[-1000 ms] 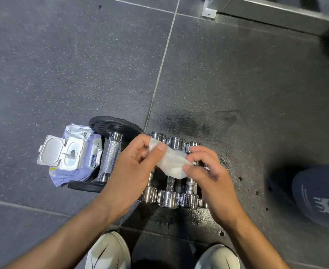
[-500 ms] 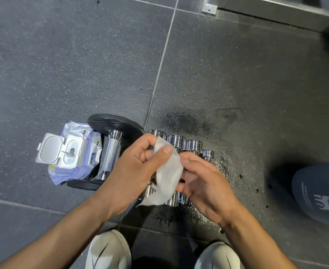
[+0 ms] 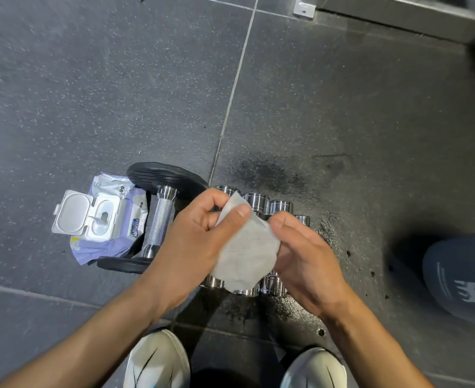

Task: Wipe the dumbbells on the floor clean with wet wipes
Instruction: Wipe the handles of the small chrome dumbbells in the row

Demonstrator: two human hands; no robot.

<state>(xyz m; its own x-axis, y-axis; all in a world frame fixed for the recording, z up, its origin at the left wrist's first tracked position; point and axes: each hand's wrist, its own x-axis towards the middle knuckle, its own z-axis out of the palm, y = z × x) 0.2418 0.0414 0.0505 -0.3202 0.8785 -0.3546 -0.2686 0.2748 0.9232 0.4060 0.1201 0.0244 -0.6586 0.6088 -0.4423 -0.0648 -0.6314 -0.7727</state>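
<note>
Gym floor (image 3: pixel 90 93), from above: my left hand (image 3: pixel 191 242) pinches wet wipe (image 3: pixel 247 253) at top corner, thumb over curled fingers (image 3: pixel 216 197). My right hand (image 3: pixel 306 264) holds wipe's right edge, fingers curled behind it. Wipe hangs spread between both hands, above row of chrome dumbbells (image 3: pixel 256 198) on floor. Black-plated dumbbell (image 3: pixel 160 219) and open wipes pack (image 3: pixel 104 219) lie just left of row.
</note>
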